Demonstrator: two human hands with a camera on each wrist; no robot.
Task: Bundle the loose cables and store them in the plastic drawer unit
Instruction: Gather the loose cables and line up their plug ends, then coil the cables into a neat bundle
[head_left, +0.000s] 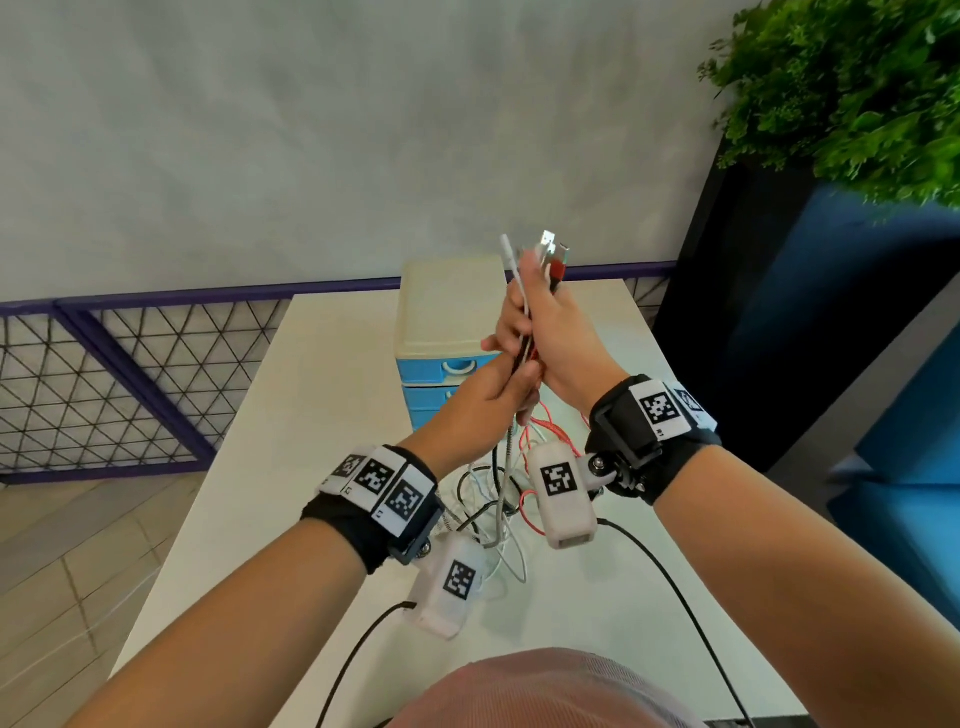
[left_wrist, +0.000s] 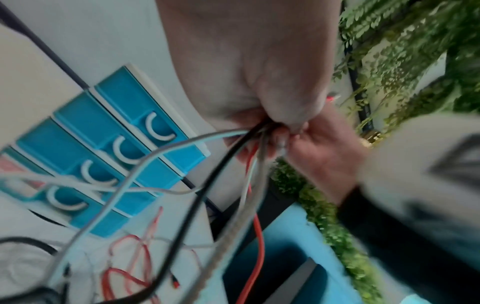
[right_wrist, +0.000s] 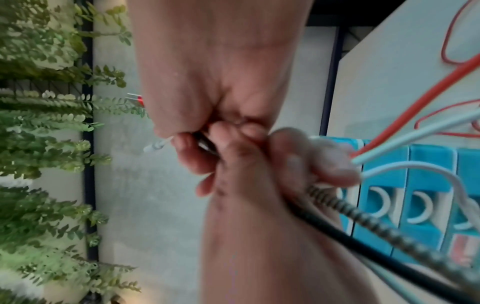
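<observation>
Both hands are raised above the white table, holding one bunch of cables upright. My right hand grips the bunch near the top, and USB plug ends in white, silver and red stick out above it. Just below, my left hand is curled round the same bunch. Red, white, black and braided strands hang from the fists to a loose tangle on the table. Behind the hands stands the plastic drawer unit, cream-topped, with its blue drawers closed.
A purple-framed mesh railing runs along the table's far and left side. At the right are a dark planter with green foliage and a blue seat. Black camera leads trail over the near part of the table.
</observation>
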